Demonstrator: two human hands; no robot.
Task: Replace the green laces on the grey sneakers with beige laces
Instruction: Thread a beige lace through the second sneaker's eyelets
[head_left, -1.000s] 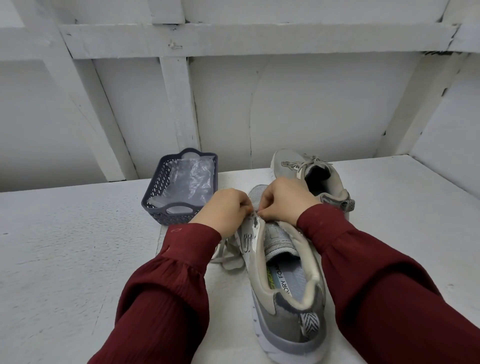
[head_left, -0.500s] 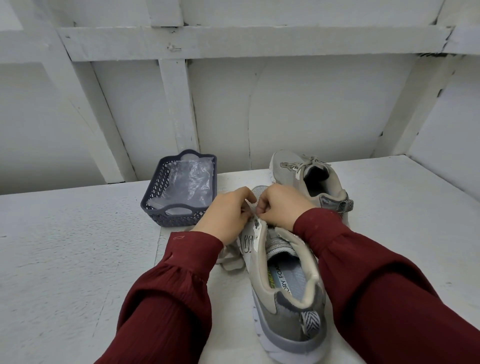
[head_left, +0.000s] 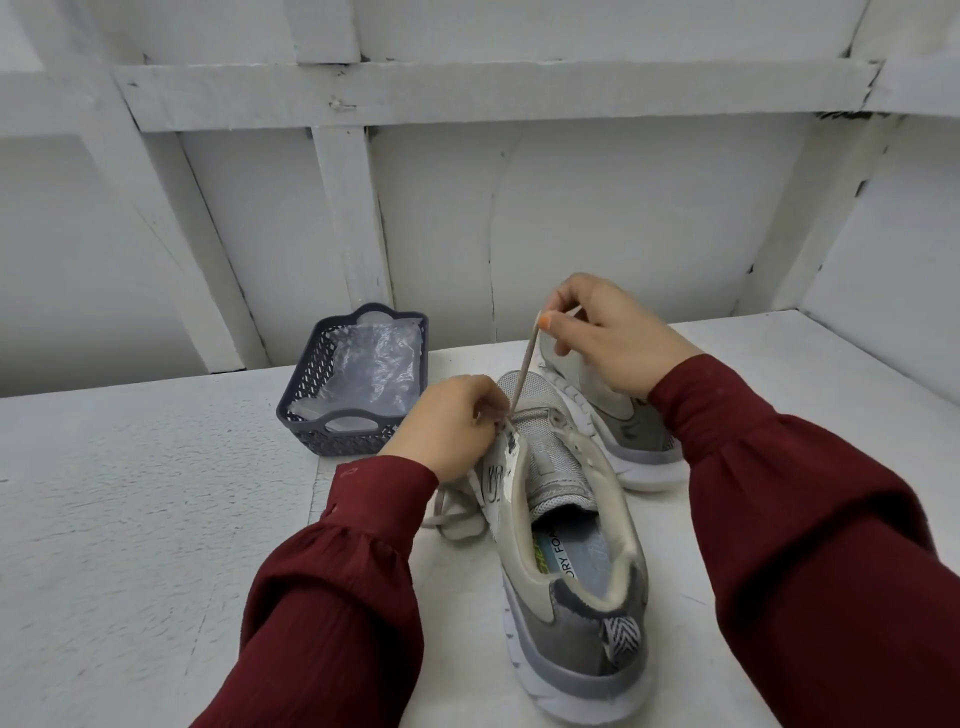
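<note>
— Count?
— 2 grey sneakers on table (head_left: 130, 493): near sneaker (head_left: 566, 525) sat before me, far sneaker (head_left: 639, 441) just behind. 1 beige lace (head_left: 524, 364), 1 basket (head_left: 332, 431) at left.
— Hands?
— R hand (head_left: 608, 332) was raised, pinching lace taut. L hand (head_left: 447, 431), fingers curled, pinched near sneaker's eyelet edge.

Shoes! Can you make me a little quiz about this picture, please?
1. True or false: the right hand pinches the lace.
2. What lies in the basket? A clear plastic, B a sock, C scissors.
3. Which hand holds the near shoe?
Key: 1 true; 2 A; 3 the left hand.
</note>
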